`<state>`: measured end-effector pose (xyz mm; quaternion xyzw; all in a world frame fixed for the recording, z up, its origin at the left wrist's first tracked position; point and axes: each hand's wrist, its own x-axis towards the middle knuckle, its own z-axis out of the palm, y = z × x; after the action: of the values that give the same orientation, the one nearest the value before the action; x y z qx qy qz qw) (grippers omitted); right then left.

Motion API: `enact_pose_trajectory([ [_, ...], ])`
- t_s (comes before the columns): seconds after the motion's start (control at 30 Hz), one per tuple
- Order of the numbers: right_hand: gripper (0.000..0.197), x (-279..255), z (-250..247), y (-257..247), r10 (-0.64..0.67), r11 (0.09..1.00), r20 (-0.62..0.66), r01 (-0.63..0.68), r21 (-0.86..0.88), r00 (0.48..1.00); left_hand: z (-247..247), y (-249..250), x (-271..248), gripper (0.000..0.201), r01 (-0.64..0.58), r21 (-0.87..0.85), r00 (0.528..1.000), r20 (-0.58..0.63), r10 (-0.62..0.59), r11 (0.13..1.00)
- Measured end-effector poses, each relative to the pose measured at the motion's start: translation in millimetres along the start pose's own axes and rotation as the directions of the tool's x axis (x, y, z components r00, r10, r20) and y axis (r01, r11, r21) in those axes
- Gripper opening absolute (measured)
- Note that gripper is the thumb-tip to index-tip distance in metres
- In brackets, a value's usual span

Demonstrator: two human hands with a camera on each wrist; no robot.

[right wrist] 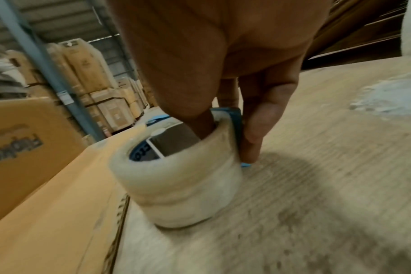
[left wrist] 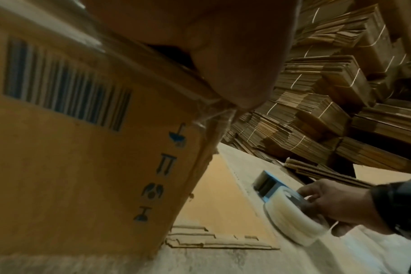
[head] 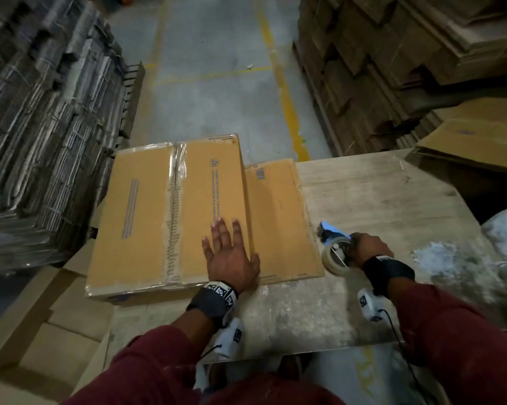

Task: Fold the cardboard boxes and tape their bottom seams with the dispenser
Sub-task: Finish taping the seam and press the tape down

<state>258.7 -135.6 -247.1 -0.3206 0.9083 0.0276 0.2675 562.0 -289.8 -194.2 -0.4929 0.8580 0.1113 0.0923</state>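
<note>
- Box (head: 147,211): yellow-brown card, dark blue barcode (left wrist: 66,83) and handling symbols, a clear glossy tape strip down its seam.
- Flat cardboard (head: 278,217): the same yellow-brown.
- Dispenser (head: 335,244): blue frame, milky off-white tape roll.
- Tabletop (head: 378,200): pale grey wood grain with white blotches.
- Sleeves (head: 457,340): dark red.
- Floor (head: 217,68): grey, yellow lines.

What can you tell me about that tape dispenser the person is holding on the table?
The tape dispenser is a blue-framed handheld tool carrying a thick roll of clear, milky-looking tape. It sits low on the worn wooden table, just right of a flat cardboard sheet, with its blue front end pointing away from the person. The right hand grips it from behind, fingers curled round the frame beside the roll. Motion blur hides whether the roll fully rests on the table.
</note>
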Motion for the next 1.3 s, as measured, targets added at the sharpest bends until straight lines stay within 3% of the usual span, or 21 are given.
enact_pose_trajectory([
  [0.1,0.037,2,-4,7,0.137,0.988,-0.055,-0.132,0.085,0.989,3,-1,0,0.100,-0.003,0.007,1.000,-0.031,0.003,1.000],
  [0.17,0.050,-7,0,-1,0.169,0.986,-0.196,-0.167,0.028,0.966,4,-2,1,0.098,-0.006,-0.006,0.999,-0.031,0.006,1.000],
  [0.2,0.054,-16,4,-11,0.115,0.992,-0.285,-0.127,-0.026,0.952,2,-3,2,0.097,-0.010,-0.024,1.000,-0.022,0.010,1.000],
  [0.27,0.053,-39,15,-42,-0.102,0.995,-0.371,0.091,-0.049,0.923,-3,-6,5,0.096,-0.021,-0.067,1.000,-0.001,0.021,0.998],
  [0.37,0.054,-67,37,-96,-0.299,0.937,-0.282,0.336,0.095,0.912,-15,-18,9,0.093,-0.014,-0.135,1.000,0.015,0.016,0.991],
  [0.43,0.059,-74,47,-126,-0.275,0.906,-0.220,0.329,0.266,0.936,-33,-34,13,0.083,0.005,-0.295,0.998,-0.051,-0.021,0.955],
  [0.53,0.071,-81,57,-160,-0.166,0.887,-0.168,0.222,0.405,0.972,-59,-70,22,0.063,-0.006,-0.573,0.960,-0.232,-0.155,0.819],
  [0.57,0.075,-83,59,-169,-0.155,0.896,-0.150,0.203,0.394,0.976,-64,-81,24,0.073,0.022,-0.588,0.970,-0.185,-0.161,0.808],
  [0.63,0.083,-81,68,-181,-0.136,0.930,-0.100,0.162,0.331,0.986,-60,-94,21,0.110,0.046,-0.467,0.998,-0.013,-0.059,0.883],
  [0.7,0.094,-75,80,-182,-0.033,0.943,-0.023,0.039,0.331,0.999,-43,-99,11,0.133,-0.032,-0.295,0.996,0.068,0.054,0.955],
  [0.83,0.117,-63,93,-160,0.229,0.807,0.082,-0.236,0.541,0.970,-20,-87,-12,0.143,-0.081,-0.203,0.991,0.092,0.101,0.976],
  [1.0,0.129,-60,89,-147,0.212,0.742,-0.005,-0.157,0.652,0.977,-9,-60,-14,0.152,-0.109,-0.093,0.981,0.151,0.123,0.990],
  [1.13,0.111,-39,85,-139,0.266,0.491,0.065,-0.194,0.849,0.962,-8,-59,-10,0.150,-0.115,-0.049,0.977,0.176,0.122,0.992],
  [1.17,0.098,-35,83,-138,0.234,0.461,0.047,-0.154,0.874,0.971,-9,-60,-11,0.149,-0.119,-0.051,0.976,0.179,0.126,0.992],
  [1.23,0.046,-47,61,-150,0.150,0.445,-0.070,-0.005,0.896,0.986,-16,-59,-11,0.146,-0.125,-0.057,0.976,0.173,0.133,0.991],
  [1.3,0.038,-61,29,-171,0.060,0.426,-0.220,0.174,0.888,0.974,-30,-50,-10,0.141,-0.129,-0.071,0.979,0.147,0.138,0.989],
])
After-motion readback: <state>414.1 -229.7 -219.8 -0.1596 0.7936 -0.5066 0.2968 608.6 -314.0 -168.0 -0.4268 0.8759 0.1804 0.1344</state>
